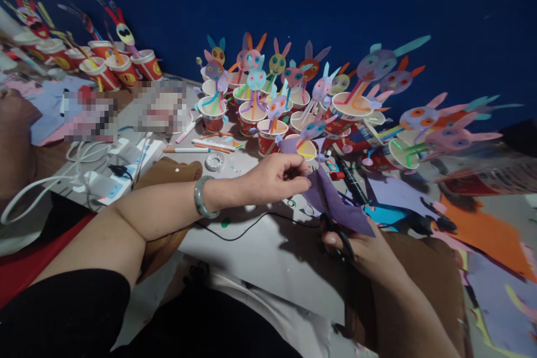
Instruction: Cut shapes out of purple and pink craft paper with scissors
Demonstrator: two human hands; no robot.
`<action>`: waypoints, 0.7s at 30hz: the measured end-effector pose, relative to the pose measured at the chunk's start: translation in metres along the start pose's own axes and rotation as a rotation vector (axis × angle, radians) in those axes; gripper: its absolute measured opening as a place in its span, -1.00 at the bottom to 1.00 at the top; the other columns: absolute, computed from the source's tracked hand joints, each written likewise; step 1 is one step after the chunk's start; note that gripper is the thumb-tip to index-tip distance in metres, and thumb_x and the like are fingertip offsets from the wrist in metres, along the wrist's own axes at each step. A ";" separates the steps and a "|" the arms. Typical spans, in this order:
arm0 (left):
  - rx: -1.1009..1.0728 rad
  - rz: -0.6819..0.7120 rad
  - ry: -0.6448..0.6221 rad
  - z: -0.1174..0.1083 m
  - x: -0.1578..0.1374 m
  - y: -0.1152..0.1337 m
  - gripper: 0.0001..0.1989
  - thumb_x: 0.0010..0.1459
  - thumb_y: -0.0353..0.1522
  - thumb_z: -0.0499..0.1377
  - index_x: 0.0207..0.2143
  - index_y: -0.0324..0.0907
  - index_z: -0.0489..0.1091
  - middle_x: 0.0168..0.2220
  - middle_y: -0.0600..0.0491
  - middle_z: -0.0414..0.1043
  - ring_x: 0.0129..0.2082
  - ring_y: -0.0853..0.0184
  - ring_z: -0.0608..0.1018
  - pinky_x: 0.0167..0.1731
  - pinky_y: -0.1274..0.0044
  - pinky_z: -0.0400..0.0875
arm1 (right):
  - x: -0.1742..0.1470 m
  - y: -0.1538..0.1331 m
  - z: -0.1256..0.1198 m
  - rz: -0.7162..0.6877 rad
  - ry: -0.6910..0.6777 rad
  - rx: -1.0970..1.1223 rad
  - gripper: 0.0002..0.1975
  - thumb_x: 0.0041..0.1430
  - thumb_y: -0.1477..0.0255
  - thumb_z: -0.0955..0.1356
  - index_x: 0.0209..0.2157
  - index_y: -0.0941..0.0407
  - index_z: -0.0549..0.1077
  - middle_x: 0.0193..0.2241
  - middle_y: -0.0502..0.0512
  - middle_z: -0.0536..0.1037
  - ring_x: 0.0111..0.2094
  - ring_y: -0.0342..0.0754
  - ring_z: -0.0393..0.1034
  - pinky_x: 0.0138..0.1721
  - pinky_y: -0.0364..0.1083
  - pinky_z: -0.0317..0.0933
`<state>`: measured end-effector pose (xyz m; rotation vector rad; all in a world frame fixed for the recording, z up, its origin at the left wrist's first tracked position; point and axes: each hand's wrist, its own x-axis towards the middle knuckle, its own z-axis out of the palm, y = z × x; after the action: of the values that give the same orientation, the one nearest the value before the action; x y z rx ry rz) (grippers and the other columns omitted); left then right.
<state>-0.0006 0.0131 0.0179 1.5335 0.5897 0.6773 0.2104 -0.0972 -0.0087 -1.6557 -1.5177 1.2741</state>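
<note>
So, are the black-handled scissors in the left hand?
No, the right hand holds the scissors while the left hand pinches purple paper.

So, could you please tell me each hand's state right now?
Left hand: closed, pinching purple paper.
Right hand: closed on the black scissors' handles.

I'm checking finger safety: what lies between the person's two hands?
Purple paper and the blades of the black scissors lie between the left hand and right hand, in the head view.

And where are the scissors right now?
In the head view, just right of centre: the black scissors are in the right hand, at the purple paper.
</note>
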 end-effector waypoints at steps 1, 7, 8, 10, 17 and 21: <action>0.001 -0.002 -0.001 0.000 0.000 0.000 -0.86 0.03 -0.38 0.14 -0.49 -0.21 0.20 -0.55 0.20 0.13 -0.56 0.54 0.23 -0.55 0.62 0.12 | 0.000 0.000 0.000 -0.007 0.004 0.005 -0.50 -0.09 -0.03 0.47 -0.56 0.11 0.34 -0.66 -0.04 0.35 -0.58 -0.12 0.18 -0.53 -0.11 0.05; 0.002 0.017 -0.004 -0.001 -0.001 0.000 -0.85 0.05 -0.36 0.14 -0.48 -0.20 0.20 -0.57 0.20 0.13 -0.57 0.54 0.24 -0.56 0.62 0.12 | 0.000 0.003 0.000 0.015 0.001 0.005 -0.47 -0.12 -0.06 0.48 -0.58 0.12 0.31 -0.66 -0.03 0.34 -0.58 -0.12 0.18 -0.54 -0.11 0.04; 0.002 0.018 -0.003 -0.001 -0.001 0.000 -0.85 0.05 -0.36 0.14 -0.48 -0.20 0.20 -0.57 0.20 0.13 -0.58 0.54 0.24 -0.55 0.62 0.12 | 0.000 0.003 0.000 0.023 -0.001 0.010 -0.47 -0.13 -0.05 0.48 -0.57 0.12 0.31 -0.66 -0.03 0.34 -0.58 -0.12 0.18 -0.54 -0.11 0.05; -0.001 0.014 0.001 -0.001 -0.001 0.000 -0.86 0.04 -0.37 0.14 -0.48 -0.21 0.21 -0.57 0.20 0.14 -0.58 0.55 0.25 -0.55 0.62 0.13 | 0.000 0.001 0.000 0.035 -0.006 0.022 -0.47 -0.15 -0.05 0.49 -0.56 0.12 0.33 -0.66 -0.03 0.35 -0.58 -0.12 0.19 -0.54 -0.11 0.05; -0.030 0.024 0.013 -0.001 -0.002 0.002 -0.86 0.04 -0.38 0.17 -0.48 -0.22 0.25 -0.57 0.19 0.19 -0.58 0.55 0.28 -0.56 0.62 0.16 | -0.001 -0.007 -0.001 0.016 -0.011 0.010 -0.45 -0.17 -0.09 0.48 -0.58 0.13 0.36 -0.68 -0.02 0.37 -0.60 -0.11 0.21 -0.55 -0.12 0.06; -0.045 0.012 0.018 -0.001 -0.001 0.003 -0.85 0.06 -0.36 0.18 -0.47 -0.24 0.28 -0.58 0.18 0.23 -0.59 0.55 0.29 -0.56 0.63 0.18 | 0.000 -0.006 -0.001 0.020 -0.021 0.023 -0.44 -0.17 -0.11 0.48 -0.58 0.13 0.36 -0.69 -0.01 0.37 -0.62 -0.12 0.21 -0.56 -0.12 0.06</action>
<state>-0.0026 0.0126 0.0212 1.4914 0.5761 0.7096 0.2085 -0.0961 -0.0028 -1.6512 -1.4971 1.3189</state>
